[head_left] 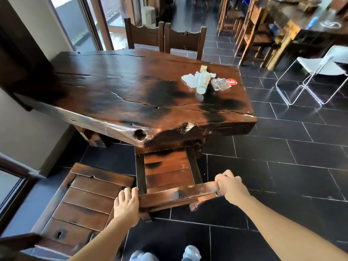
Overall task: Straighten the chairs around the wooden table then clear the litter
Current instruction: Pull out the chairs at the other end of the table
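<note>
1. On the tabletop (pixel 116 87), toward its far right corner: a clear plastic bottle (pixel 203 84) lying on its side, contents not discernible, cap end toward the near edge.
2. Under and left of the bottle: crumpled white paper (pixel 188 79); just right of the bottle: a crinkled clear wrapper (pixel 220 84); just behind the bottle: a small yellowish scrap (pixel 203 68).
3. Right of the wrapper, by the tabletop's right edge: a red round sticker (pixel 231 81) with a white "6".
4. At the tabletop's near edge: a chair (pixel 167 170), seat partly tucked under, backrest top rail nearest the camera.
5. Left hand (pixel 126 205) closed over the left end of that rail; right hand (pixel 231 187) wrapped around its right end; each grip holding the chair.
6. Left of that chair: a second chair (pixel 84 204), slatted seat fully out from the tabletop, angled away.
7. Beyond the tabletop's far edge: two dark chairs (pixel 163 37) side by side, backs upright.
8. Beneath all: dark tiled floor (pixel 282 157); right of the tabletop, a white metal-frame chair (pixel 318 66); left of the tabletop, a wall and glass doors.
</note>
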Demonstrator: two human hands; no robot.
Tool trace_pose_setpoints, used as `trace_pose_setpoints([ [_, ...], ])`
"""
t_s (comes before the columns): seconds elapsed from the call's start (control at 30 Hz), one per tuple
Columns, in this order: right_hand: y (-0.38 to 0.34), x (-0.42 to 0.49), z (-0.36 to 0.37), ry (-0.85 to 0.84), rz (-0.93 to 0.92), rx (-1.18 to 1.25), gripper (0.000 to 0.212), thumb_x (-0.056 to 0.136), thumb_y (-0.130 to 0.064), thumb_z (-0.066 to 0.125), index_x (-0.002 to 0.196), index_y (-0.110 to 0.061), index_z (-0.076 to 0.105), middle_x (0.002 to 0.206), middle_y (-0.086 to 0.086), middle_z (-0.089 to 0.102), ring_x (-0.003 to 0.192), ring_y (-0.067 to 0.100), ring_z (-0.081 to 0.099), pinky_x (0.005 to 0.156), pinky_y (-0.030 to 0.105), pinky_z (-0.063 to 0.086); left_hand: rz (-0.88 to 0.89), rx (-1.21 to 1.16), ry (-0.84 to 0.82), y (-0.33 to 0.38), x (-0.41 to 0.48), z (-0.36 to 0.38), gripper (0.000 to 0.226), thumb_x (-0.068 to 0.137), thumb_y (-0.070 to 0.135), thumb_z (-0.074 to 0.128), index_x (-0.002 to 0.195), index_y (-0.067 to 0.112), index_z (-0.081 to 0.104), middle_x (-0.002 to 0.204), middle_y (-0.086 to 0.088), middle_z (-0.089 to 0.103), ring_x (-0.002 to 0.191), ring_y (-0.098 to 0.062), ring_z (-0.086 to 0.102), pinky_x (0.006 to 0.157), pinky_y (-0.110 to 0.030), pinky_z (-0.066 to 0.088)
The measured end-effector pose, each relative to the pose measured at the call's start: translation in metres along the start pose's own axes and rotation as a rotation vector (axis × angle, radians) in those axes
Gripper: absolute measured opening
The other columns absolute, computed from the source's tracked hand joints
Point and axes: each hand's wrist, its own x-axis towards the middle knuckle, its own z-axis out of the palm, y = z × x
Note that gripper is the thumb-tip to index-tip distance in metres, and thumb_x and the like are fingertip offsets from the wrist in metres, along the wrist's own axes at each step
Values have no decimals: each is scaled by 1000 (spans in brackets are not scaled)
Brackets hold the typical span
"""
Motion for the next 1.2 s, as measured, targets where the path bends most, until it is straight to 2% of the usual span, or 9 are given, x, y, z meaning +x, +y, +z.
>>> trace_pose_setpoints([
  [0.2,-18,-8,7,5,24,55,38,83,-8,64,114,-28,52,131,1,41,105,21,42,79,28,47,70,45,44,-25,8,-5,78,76,19,66,141,20,22,135,-4,30,131,-26,29,112,-35,27],
  [0.37,-28,-14,11,-23,73,96,35,80,-7,68,103,-30,56,125,2,46,101,24,50,86,36,53,129,96,43,-40,7,-5,81,76,19,64,143,21,18,138,-2,28,133,-24,27,115,-41,19],
  [0.47,-37,-17,14,-4,97,104,38,81,-7,68,107,-31,55,124,1,46,102,24,48,86,34,52,160,104,67,-52,13,-7,82,77,21,65,143,23,17,141,1,27,135,-22,24,116,-45,14],
  [0.63,-68,-28,26,-15,139,152,43,82,-7,68,116,-30,55,128,2,44,110,26,44,89,36,50,177,117,86,-85,23,-13,80,75,11,62,141,24,19,140,1,27,135,-22,23,117,-46,13],
  [0.8,-101,-46,44,-3,167,215,43,84,-5,62,119,-28,50,137,2,37,117,27,37,93,37,48,217,132,108,-118,42,-25,76,75,9,62,138,26,23,140,1,28,135,-22,25,115,-42,19],
  [0.87,-109,-50,52,17,174,213,46,86,-6,62,123,-28,45,140,2,32,121,28,34,94,35,47,234,121,102,-123,46,-30,76,75,8,65,137,25,25,138,0,30,133,-22,28,113,-38,25],
  [1.0,-115,-51,65,61,195,230,46,88,-18,62,127,-25,38,143,5,26,128,32,28,102,38,40,263,93,89,-122,47,-32,69,76,1,64,132,23,30,129,0,33,121,-22,34,96,-31,44],
  [1.07,-115,-49,69,86,203,209,49,88,-20,62,128,-24,36,143,6,25,129,32,27,102,39,40,275,84,91,-123,48,-34,68,76,0,64,131,23,31,127,0,34,117,-22,34,90,-31,48],
  [1.2,-116,-51,77,123,226,176,55,85,-12,64,129,-25,35,144,6,24,131,32,24,96,38,48,295,79,99,-126,48,-33,62,76,1,63,127,22,36,123,-1,38,113,-24,37,83,-32,49],
])
